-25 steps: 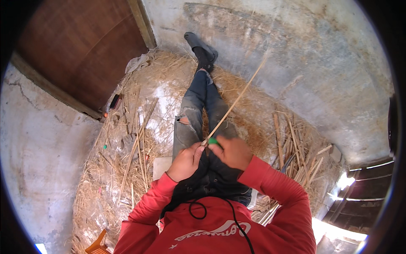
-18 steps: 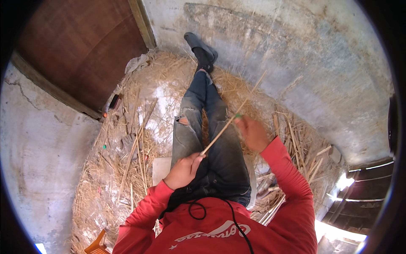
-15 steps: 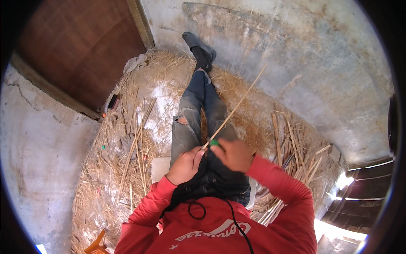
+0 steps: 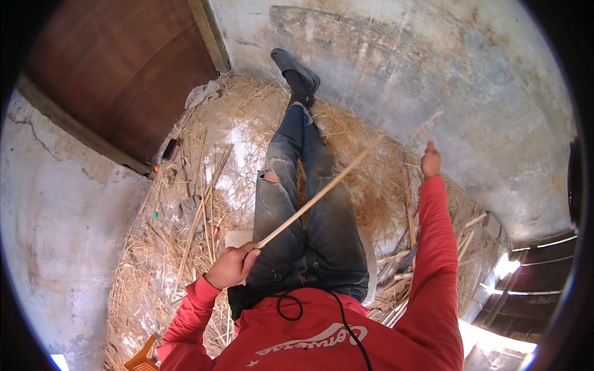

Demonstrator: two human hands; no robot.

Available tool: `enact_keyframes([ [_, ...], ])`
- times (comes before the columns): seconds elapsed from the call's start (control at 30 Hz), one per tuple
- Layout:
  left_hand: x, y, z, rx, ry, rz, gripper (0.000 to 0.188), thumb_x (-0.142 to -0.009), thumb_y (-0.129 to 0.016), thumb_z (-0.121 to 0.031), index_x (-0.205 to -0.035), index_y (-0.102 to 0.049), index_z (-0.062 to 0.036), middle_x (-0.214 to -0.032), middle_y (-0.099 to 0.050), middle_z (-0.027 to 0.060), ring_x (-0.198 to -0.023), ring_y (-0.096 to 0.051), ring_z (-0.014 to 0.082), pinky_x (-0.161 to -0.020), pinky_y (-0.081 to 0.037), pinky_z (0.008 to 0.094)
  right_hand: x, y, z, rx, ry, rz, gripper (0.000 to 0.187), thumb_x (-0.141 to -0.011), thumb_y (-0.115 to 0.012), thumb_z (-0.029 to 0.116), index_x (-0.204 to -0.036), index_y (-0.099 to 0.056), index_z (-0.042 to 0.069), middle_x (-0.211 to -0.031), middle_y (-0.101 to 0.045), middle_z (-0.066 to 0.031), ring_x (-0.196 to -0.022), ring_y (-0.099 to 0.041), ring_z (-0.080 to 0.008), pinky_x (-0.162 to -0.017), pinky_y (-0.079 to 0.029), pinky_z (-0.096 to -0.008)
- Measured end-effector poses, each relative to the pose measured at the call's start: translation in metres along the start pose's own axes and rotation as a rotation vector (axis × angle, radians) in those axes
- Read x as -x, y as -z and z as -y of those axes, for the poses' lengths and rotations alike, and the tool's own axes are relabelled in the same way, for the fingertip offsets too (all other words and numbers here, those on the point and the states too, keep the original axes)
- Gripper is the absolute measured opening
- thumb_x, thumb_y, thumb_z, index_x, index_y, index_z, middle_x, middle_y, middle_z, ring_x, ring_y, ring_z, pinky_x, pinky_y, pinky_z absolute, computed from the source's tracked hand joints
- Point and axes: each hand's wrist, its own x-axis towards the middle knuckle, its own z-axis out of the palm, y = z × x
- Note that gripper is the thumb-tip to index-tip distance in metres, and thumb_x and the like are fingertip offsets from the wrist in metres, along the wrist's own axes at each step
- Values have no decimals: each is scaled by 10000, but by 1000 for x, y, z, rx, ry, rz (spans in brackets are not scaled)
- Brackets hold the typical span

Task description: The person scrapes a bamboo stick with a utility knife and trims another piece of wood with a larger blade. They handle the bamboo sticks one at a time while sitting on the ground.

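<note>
A long, thin wooden stick (image 4: 322, 193) slants across my thighs, rising away to the right. My left hand (image 4: 230, 266) is closed round its near end, low on the left beside my hip. At full reach to the right, my right hand (image 4: 431, 162) looks closed, with one digit pointing up, clear of the stick. Whatever it holds is hidden by the hand itself. The legs in worn jeans (image 4: 278, 191) lie stretched out and crossed under the stick.
Straw and shavings (image 4: 247, 89) cover the floor. Wooden strips (image 4: 201, 207) lie on the left, more (image 4: 406, 204) on the right. A stained wall (image 4: 396, 55) rises ahead, with a brown door (image 4: 117, 80) at left. An orange plastic item (image 4: 141, 353) sits lower left.
My right hand has swung from beside my left hand out to the far right; the green-handled tool it held no longer shows. My left hand has drawn the stick down and left.
</note>
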Motion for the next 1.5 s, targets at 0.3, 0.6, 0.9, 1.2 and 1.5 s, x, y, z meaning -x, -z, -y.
enact_keyframes([
  [0.3, -26, -9, -2, -94, -93, -227, 254, -1014, -645, -174, -1202, -665, -4, -622, -617, 204, -587, -667, 396, -558, -508, 456, 74, -18, 30, 231, 111, 417, 539, -999, -562, 526, -894, -671, 9, -711, -609, -155, -696, -617, -331, -675, -474, -463],
  [0.6, -29, -5, -7, -109, -46, -249, 279, -1013, -645, -167, -1223, -661, 15, -612, -612, 206, -573, -669, 384, -551, -504, 442, 114, -24, 67, 420, 331, 373, 692, -967, -551, 629, -841, -716, -30, -744, -667, -267, -746, -660, -449, -723, -514, -516],
  [0.9, -33, -10, -5, -54, -55, -255, 242, -1021, -626, -161, -1183, -669, 14, -589, -591, 202, -552, -655, 382, -533, -485, 443, 144, -12, 84, 702, 275, 349, 827, -770, -695, 775, -684, -702, -48, -687, -671, -270, -708, -701, -425, -701, -552, -501],
  [1.2, -45, -16, -19, -23, -24, -212, 233, -1036, -617, -182, -1177, -681, -8, -581, -579, 191, -517, -639, 348, -523, -476, 429, 134, -16, 37, 665, 368, 292, 470, -805, -745, 424, -969, -733, -16, -873, -734, -226, -851, -723, -399, -794, -569, -474],
  [1.5, -59, -34, -32, 92, -114, -208, 255, -1029, -633, -171, -1212, -675, 1, -599, -592, 193, -516, -643, 340, -521, -482, 409, 216, -33, 166, -482, 227, 554, 266, -990, -726, 239, -1106, -748, 1, -790, -666, 20, -718, -574, -69, -666, -470, -290],
])
